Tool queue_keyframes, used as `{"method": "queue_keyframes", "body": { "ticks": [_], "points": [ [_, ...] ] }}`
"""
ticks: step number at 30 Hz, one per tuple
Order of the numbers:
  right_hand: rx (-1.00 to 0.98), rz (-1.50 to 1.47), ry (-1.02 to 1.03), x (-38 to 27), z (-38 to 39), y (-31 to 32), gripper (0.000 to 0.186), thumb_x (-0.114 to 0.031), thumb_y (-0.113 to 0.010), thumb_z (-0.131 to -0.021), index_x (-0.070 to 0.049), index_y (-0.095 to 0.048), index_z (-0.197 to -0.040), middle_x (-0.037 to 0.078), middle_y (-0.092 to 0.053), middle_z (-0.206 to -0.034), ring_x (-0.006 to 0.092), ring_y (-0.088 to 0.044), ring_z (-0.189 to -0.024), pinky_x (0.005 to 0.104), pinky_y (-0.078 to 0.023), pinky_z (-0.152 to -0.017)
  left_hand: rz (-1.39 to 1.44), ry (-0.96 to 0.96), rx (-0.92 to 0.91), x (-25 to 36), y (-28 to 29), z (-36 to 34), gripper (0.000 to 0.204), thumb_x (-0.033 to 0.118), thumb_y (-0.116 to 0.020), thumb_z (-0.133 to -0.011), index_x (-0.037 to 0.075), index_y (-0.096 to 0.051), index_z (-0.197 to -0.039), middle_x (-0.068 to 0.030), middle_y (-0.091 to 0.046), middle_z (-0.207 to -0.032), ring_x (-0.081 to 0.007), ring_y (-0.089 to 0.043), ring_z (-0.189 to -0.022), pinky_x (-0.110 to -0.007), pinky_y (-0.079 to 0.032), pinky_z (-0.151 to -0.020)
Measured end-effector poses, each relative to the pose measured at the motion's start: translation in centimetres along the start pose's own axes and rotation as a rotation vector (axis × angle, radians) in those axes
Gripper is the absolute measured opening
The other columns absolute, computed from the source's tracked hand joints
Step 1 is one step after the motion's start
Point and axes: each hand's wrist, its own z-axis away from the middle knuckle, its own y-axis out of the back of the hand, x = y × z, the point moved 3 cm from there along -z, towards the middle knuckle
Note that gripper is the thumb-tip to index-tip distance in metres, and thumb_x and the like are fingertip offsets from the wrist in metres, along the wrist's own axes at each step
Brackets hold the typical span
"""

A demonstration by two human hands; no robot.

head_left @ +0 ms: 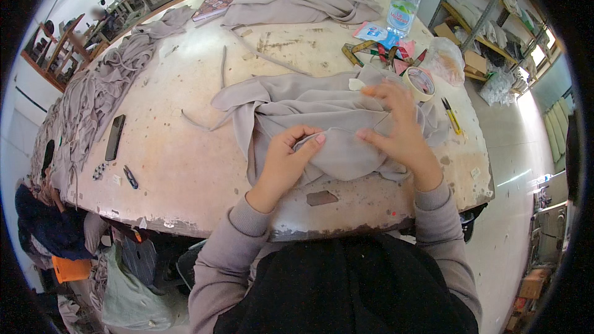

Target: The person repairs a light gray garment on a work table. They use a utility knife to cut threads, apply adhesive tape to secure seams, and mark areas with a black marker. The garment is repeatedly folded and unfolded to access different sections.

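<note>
A piece of gray cloth (346, 159) lies bunched on the worn tabletop (185, 167), right in front of the person, near the close edge. The left hand (281, 156) is at the cloth's near middle, thumb and forefinger pinching a fold of it. The right hand (402, 133) is over the right part of the cloth, blurred, its thumb and fingers spread apart; whether they touch the cloth cannot be told. A small white scrap (356, 84) shows near its fingertips. Just beyond that hand stands a roll of tape (413, 91), with a yellow and black cutter (451, 116) to its right. Farther back are a clear plastic bag (447, 62) and a water bottle (402, 13). A larger pile of gray cloth (303, 1) sits at the far side, beside a book (218, 3). On the left, a dark phone (115, 138) lies near a long gray heap (99, 93).
</note>
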Motion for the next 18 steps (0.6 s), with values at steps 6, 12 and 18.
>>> {"method": "queue_keyframes", "body": {
  "ticks": [6, 12, 18],
  "points": [
    [-0.086, -0.026, 0.255, -2.9, 0.6, 0.9, 0.051, -0.024, -0.074, -0.068, -0.01, -0.053, -0.112, 0.002, -0.052, -0.092, 0.0212, -0.047, -0.101, 0.0503, -0.016, -0.106, 0.01, -0.007, -0.045, 0.2, -0.7, 0.2, 0.021, 0.017, -0.06, -0.087, -0.002, -0.065, -0.094, -0.0019, -0.062, -0.083, -0.0071, -0.053, -0.08, -0.022, -0.041, -0.072],
    [-0.139, 0.296, 0.452, -4.0, 1.0, -1.4, 0.051, -0.028, -0.075, -0.066, -0.015, -0.056, -0.112, 0.001, -0.056, -0.092, 0.023, -0.047, -0.103, 0.0515, -0.016, -0.106, -0.129, -0.1, -0.223, 0.9, -2.0, 1.3, 0.02, 0.016, -0.059, -0.088, -0.002, -0.065, -0.094, -0.0016, -0.063, -0.08, -0.0063, -0.053, -0.075, -0.021, -0.041, -0.068],
    [0.111, -0.054, 0.259, -3.5, 0.2, -0.5, 0.048, -0.029, -0.077, -0.06, -0.014, -0.062, -0.103, 0.0, -0.059, -0.096, 0.022, -0.051, -0.098, 0.0485, -0.023, -0.102, 0.249, 0.182, -0.082, 0.1, -1.8, 1.2, 0.018, 0.016, -0.059, -0.089, -0.001, -0.065, -0.092, -0.0009, -0.064, -0.079, -0.0044, -0.053, -0.076, -0.02, -0.042, -0.067]
  ]
}}
